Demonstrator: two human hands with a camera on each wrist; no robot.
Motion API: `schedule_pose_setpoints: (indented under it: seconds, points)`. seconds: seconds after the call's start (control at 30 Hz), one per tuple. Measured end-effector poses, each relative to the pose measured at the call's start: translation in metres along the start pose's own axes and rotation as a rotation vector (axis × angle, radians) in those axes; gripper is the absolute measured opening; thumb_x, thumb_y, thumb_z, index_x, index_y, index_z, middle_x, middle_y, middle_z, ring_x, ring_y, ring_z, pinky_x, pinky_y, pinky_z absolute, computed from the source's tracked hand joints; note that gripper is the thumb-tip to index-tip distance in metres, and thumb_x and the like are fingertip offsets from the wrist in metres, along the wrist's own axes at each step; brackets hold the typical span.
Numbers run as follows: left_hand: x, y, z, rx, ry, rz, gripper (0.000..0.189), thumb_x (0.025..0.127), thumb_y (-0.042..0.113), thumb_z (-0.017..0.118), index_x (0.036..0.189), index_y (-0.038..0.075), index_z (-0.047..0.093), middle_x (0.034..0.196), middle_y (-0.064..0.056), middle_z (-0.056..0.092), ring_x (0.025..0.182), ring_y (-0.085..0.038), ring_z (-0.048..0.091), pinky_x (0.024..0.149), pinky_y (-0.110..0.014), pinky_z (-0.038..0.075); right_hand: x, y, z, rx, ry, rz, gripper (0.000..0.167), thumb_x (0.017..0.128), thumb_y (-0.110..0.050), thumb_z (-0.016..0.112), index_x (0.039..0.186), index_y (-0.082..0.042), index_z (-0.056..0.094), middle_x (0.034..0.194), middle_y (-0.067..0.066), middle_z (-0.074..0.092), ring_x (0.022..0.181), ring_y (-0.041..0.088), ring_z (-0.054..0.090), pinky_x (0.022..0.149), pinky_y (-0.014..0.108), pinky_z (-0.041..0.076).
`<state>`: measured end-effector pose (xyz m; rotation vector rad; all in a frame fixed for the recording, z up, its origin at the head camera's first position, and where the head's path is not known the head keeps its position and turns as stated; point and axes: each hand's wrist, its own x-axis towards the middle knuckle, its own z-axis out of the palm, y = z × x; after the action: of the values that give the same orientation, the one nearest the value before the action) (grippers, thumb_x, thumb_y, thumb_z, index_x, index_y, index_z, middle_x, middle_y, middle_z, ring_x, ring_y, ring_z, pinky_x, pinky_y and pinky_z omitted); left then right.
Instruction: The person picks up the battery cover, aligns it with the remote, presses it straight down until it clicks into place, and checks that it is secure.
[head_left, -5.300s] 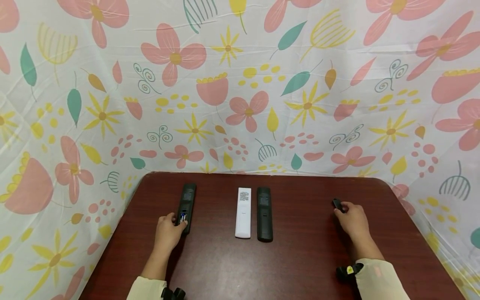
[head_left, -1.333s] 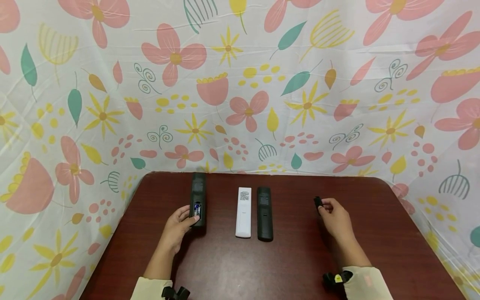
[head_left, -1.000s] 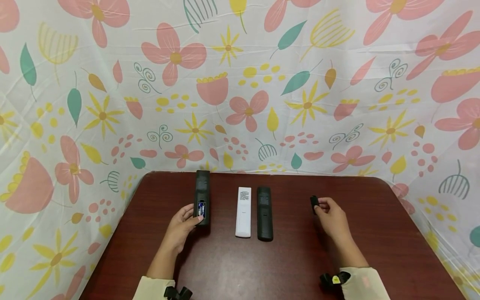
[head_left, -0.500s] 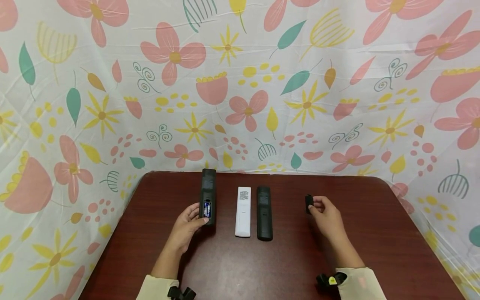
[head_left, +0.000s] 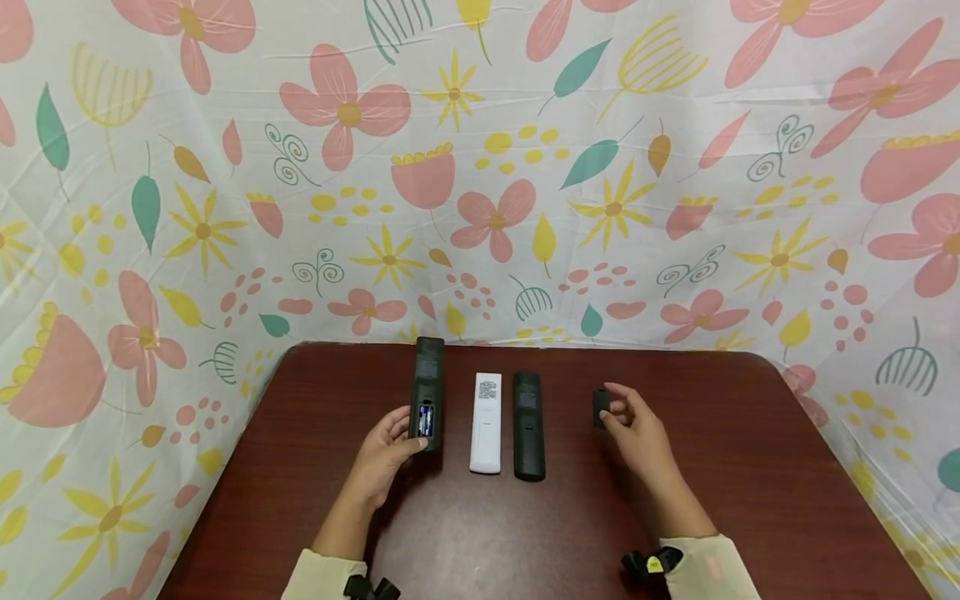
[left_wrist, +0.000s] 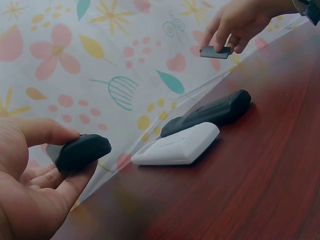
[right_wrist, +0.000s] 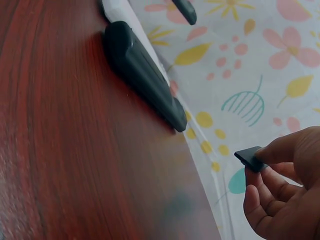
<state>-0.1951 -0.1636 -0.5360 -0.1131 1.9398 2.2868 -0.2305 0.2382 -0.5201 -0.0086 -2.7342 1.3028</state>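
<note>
My left hand (head_left: pixel 382 460) grips a black remote control (head_left: pixel 428 367) near its lower end, thumb along the front edge, raised above the table. Its back faces up, and two blue batteries (head_left: pixel 426 420) show in the uncovered compartment. In the left wrist view only the end of this remote (left_wrist: pixel 82 154) shows between thumb and fingers. Over on the right, my right hand (head_left: pixel 637 433) pinches a small black battery cover (head_left: pixel 601 408) between thumb and fingers. The right wrist view shows this cover (right_wrist: pixel 251 158) held up off the table.
A white remote (head_left: pixel 487 425) and a second black remote (head_left: pixel 529 429) lie side by side, backs up, between my hands on the dark red-brown table (head_left: pixel 480 533). Behind the table hangs a flower-patterned cloth (head_left: pixel 495 167).
My left hand has lifted the black remote and carried it right, toward the white one. My right hand has moved left with the battery cover. The two lying remotes stay put.
</note>
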Motion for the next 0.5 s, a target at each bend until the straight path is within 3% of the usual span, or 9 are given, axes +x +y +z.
schedule_pose_setpoints:
  seconds: [0.23, 0.5]
  points:
    - [0.0, -0.002, 0.008, 0.001, -0.014, -0.001, 0.067, 0.086, -0.004, 0.066, 0.149, 0.005, 0.043, 0.144, -0.02, 0.052, 0.114, -0.017, 0.06, 0.087, -0.027, 0.052, -0.002, -0.004, 0.007, 0.021, -0.016, -0.011, 0.047, 0.102, -0.018, 0.061, 0.147, -0.024, 0.051, 0.116, 0.012, 0.063, 0.113, 0.031, 0.066, 0.078, 0.025, 0.051]
    - [0.0, -0.003, 0.017, -0.007, -0.023, -0.011, 0.068, 0.085, -0.005, 0.067, 0.148, 0.006, 0.044, 0.143, -0.02, 0.053, 0.112, -0.018, 0.059, 0.086, -0.03, 0.049, -0.005, -0.012, 0.018, 0.066, -0.015, -0.046, 0.047, 0.098, -0.011, 0.065, 0.143, -0.022, 0.056, 0.112, 0.012, 0.062, 0.106, 0.027, 0.067, 0.073, 0.023, 0.051]
